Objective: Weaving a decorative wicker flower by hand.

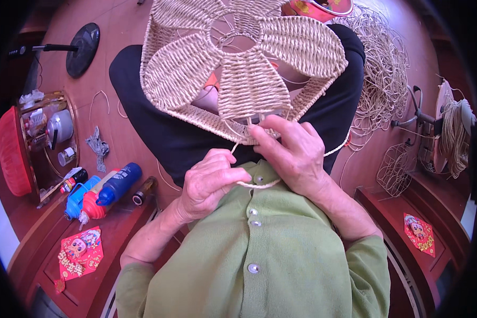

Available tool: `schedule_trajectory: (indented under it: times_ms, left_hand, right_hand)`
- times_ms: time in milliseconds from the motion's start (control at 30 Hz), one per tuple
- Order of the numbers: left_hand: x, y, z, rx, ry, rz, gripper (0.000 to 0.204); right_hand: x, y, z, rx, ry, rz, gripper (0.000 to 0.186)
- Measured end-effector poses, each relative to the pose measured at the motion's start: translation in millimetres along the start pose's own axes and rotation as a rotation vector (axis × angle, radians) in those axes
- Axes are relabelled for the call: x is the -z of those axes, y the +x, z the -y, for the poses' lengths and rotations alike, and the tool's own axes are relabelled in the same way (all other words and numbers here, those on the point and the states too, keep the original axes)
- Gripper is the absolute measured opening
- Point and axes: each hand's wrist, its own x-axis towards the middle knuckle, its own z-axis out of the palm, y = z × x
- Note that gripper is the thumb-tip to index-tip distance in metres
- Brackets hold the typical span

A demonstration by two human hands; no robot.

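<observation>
A woven cord frame (328,85) with flat petal-shaped panels round an open ring rests across my lap. My left hand (209,183) is closed on a pale cord (236,148), with a length of it hanging below the fingers across my green top. At the unfinished lower edge of the middle panel (252,90), where bare rods stick out, my right hand (291,153) has its thumb and index finger closed. Whether they grip a rod or the cord there, I cannot make out exactly.
Loose cord (379,63) lies heaped at right, near a reel stand (426,122). At left are a black stand base (82,50), a wooden rack (61,122) of containers and several bottles (116,183). A red basin (312,8) sits beyond the woven piece.
</observation>
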Motion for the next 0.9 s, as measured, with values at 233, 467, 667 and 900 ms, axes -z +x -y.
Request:
schedule_trajectory:
  times_ms: [233,467,667,900]
  left_hand:
    - [-1,3,-9,0.036,-0.100,-0.017,0.017]
    - [-5,3,-9,0.027,-0.088,-0.020,0.017]
    - [-7,7,-8,0.006,-0.063,-0.032,0.011]
    - [-11,6,-7,-0.002,-0.079,-0.033,0.018]
  right_hand:
    - [22,-28,-17,-0.300,0.476,-0.119,0.025]
    - [27,-36,-29,-0.215,0.274,-0.063,0.031]
    - [16,-2,-15,-0.038,0.093,0.063,0.037]
    - [4,-9,-19,-0.063,0.246,0.054,0.031]
